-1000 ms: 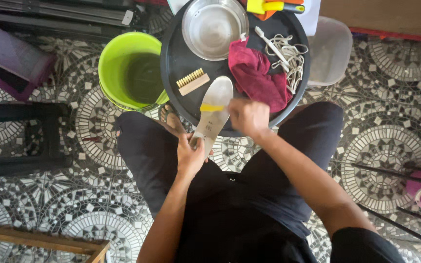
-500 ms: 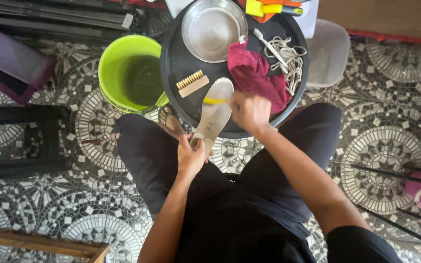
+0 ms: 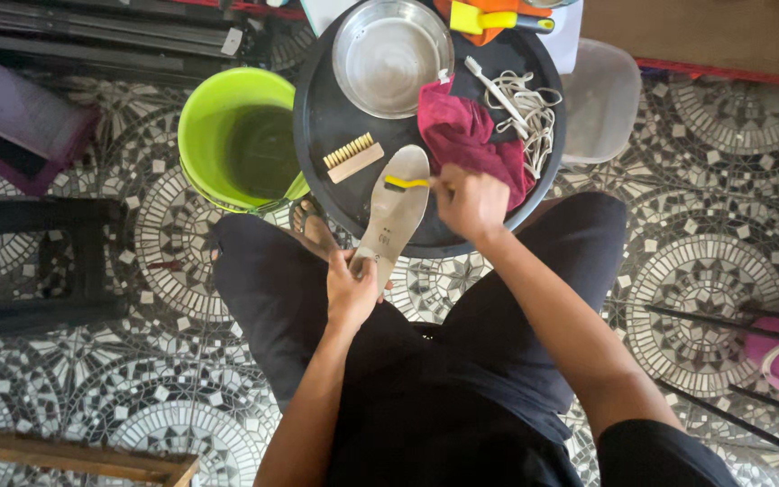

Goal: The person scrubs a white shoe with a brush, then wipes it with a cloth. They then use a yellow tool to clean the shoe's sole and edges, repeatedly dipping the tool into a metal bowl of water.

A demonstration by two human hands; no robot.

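Note:
My left hand [image 3: 351, 289] grips the heel end of a pale grey shoe insole [image 3: 396, 209], which lies with its toe end over the round black tray [image 3: 322, 117]. My right hand [image 3: 471, 203] holds a small brush with a yellow head [image 3: 405, 182] pressed across the toe part of the insole. A crumpled dark red cloth [image 3: 466, 140] lies on the tray right behind my right hand.
On the tray are a steel bowl [image 3: 391, 56], a wooden scrub brush [image 3: 352, 157], a white toothbrush [image 3: 494, 94] over white laces [image 3: 534, 117], and a yellow brush [image 3: 489, 18]. A green bucket of water [image 3: 243, 140] stands left; a clear plastic tub [image 3: 599, 101] right; a black stool [image 3: 29, 261] left.
The yellow brush head has slid slightly along the toe part of the insole; both hands stay in nearly the same place.

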